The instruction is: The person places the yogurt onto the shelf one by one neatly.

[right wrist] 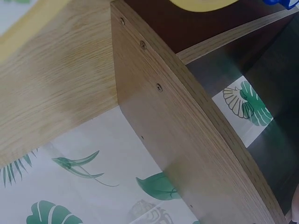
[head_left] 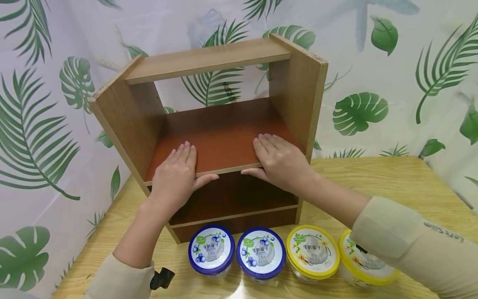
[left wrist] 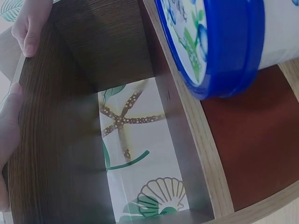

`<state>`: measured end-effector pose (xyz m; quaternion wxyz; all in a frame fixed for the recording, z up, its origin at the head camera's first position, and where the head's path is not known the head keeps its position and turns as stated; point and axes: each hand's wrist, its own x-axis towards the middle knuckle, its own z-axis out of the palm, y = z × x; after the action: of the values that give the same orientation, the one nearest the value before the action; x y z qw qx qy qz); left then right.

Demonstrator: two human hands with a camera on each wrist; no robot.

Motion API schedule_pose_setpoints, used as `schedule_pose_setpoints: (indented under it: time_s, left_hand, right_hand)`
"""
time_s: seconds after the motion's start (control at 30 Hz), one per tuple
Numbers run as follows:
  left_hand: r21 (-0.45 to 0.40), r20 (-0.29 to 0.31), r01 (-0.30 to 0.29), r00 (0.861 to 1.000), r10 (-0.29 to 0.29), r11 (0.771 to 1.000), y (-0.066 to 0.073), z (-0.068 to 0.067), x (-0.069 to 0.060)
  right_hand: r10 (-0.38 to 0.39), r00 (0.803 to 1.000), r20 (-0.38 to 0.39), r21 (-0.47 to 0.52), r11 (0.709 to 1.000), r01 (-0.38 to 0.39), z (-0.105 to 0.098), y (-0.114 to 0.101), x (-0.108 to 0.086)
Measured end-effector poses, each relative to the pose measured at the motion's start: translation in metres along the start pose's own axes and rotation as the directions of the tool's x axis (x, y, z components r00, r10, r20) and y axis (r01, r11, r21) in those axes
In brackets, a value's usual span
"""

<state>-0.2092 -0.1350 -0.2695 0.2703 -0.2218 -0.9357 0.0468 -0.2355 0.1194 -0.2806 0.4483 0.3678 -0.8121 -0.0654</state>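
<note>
A small wooden shelf unit [head_left: 310, 99] stands upright on the table, its back partly see-through to the patterned cloth. On its reddish-brown middle board [head_left: 224, 133] my left hand [head_left: 173, 176] lies toward the left side, fingers straight on top and thumb along the front edge. Toward the right side of the same board, my right hand [head_left: 284, 162] rests the same way, thumb pointing inward. In the left wrist view both thumbs show at the edge beside the board's dark underside [left wrist: 56, 140]. The right wrist view shows mainly the unit's screwed side panel [right wrist: 168, 121].
In front of the unit stand two tubs with blue lids [head_left: 211, 250] and two with yellow lids [head_left: 313, 252]; the rightmost is partly behind my right sleeve [head_left: 396, 236]. The wood-grain table [head_left: 354, 178] meets a leaf-print cloth [head_left: 373, 74] behind and at the left.
</note>
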Motion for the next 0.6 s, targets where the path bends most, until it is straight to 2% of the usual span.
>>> schedule_pose_setpoints:
  time_s: [0.27,0.6]
  left_hand:
    - [-0.012,0.031,-0.020,0.999,0.020,1.000,0.0012,-0.0016,0.0017]
    - [-0.010,-0.002,-0.053,0.999,0.053,0.999,0.0028,0.0003,0.0050]
  right_hand:
    - [0.007,1.000,0.026,0.000,1.000,-0.007,-0.0019,0.0016,-0.0031]
    - [0.001,1.000,0.019,-0.001,1.000,-0.001,-0.0056,0.0043,-0.0056]
